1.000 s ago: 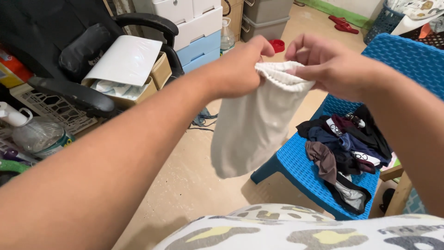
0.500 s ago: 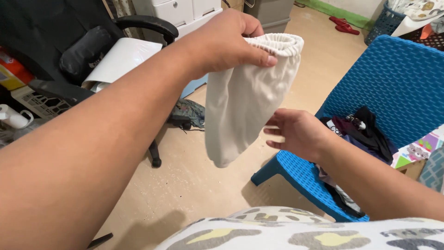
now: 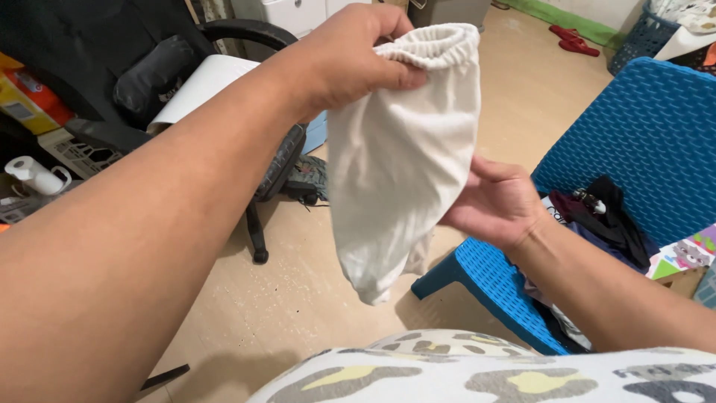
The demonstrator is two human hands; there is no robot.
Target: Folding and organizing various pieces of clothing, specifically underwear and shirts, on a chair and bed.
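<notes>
My left hand (image 3: 358, 56) is raised and grips the elastic band at the top of a white ribbed cloth garment (image 3: 399, 164), which hangs down from it. My right hand (image 3: 496, 201) is lower, to the right of the hanging cloth, with fingers spread and the palm touching the cloth's side. It grips nothing. Just beyond my right hand a blue plastic woven chair (image 3: 649, 127) holds a pile of dark clothes (image 3: 604, 216).
A black office chair (image 3: 171, 75) with a white board on its seat stands at the left. Boxes and a paper roll (image 3: 37, 175) lie at the far left. A patterned cloth (image 3: 477, 373) covers my lap at the bottom. Red slippers (image 3: 570, 41) sit far off on the beige floor.
My right hand let go of the waistband and dropped to the cloth's side. My left hand lifted the garment higher, alone.
</notes>
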